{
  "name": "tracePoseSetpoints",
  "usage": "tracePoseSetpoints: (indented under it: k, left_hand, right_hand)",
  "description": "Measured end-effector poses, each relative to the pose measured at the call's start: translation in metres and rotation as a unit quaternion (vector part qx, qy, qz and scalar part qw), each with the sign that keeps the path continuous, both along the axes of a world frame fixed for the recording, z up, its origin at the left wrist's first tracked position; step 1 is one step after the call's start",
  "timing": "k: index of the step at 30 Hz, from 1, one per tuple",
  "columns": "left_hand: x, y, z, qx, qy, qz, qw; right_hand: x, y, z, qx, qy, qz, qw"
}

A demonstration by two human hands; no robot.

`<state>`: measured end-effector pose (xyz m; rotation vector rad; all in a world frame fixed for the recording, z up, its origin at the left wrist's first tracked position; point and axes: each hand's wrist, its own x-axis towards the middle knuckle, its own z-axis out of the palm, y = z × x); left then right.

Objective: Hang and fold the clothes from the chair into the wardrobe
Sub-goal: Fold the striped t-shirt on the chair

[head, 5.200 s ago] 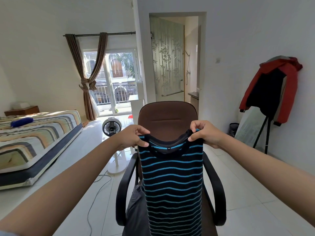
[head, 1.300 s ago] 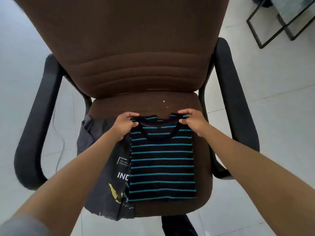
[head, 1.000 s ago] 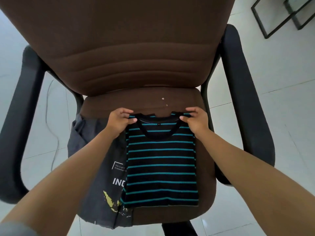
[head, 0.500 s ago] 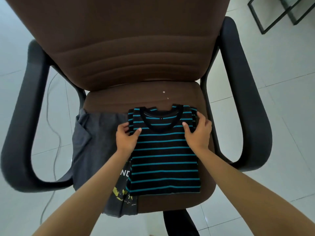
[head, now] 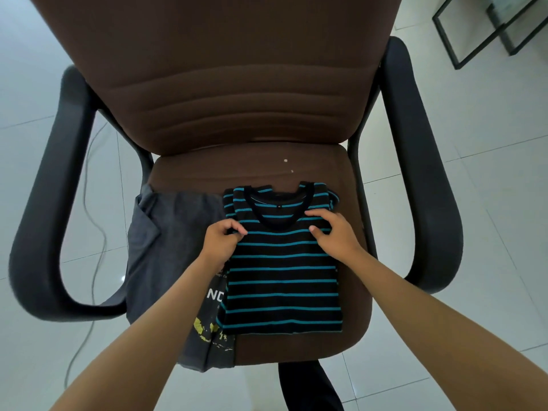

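Note:
A black shirt with teal stripes (head: 283,280) lies flat on the seat of a brown office chair (head: 237,93), folded narrow with its collar toward the backrest. My left hand (head: 221,243) pinches the shirt's left edge just below the collar. My right hand (head: 335,235) rests on the shirt's right side with its fingers spread and pressing down. Under the striped shirt's left side lies a grey T-shirt (head: 172,250) with white letters and a yellow print, hanging over the seat's front left corner.
Black armrests (head: 44,221) curve up on both sides of the seat. A thin cable (head: 95,232) runs over the white tiled floor on the left. A black metal frame (head: 480,28) stands on the floor at the top right.
I lowered the striped shirt from the air onto the seat. In the last half second my left hand closed on the shirt's left edge and my right hand shifted a little across its right side.

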<state>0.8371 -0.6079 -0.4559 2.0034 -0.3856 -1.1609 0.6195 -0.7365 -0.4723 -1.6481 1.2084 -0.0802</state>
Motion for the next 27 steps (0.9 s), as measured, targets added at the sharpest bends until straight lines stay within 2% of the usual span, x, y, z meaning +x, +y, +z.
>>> tracePoseSetpoints:
  k: [5,11,14,20,27]
  left_hand:
    - [-0.004,0.001,0.013,-0.007,0.087,0.057,0.995]
    - [-0.008,0.029,0.055,-0.054,0.128,0.097,0.986]
    - [-0.012,0.058,0.091,-0.095,0.119,0.099,0.983]
    - [-0.023,0.158,0.177,-0.176,0.038,0.112,0.977]
    - [-0.038,0.355,0.319,-0.242,-0.14,0.176,0.944]
  right_hand:
    - [0.007,0.001,0.024,0.174,-0.072,-0.131,0.973]
    - [0.006,0.024,0.065,0.161,-0.146,-0.163,0.962]
    - [0.004,0.043,0.094,0.112,-0.156,-0.122,0.974]
    - [0.005,0.109,0.173,0.026,-0.21,-0.032,0.977]
    - [0.048,0.237,0.31,0.006,-0.315,0.168,0.934]
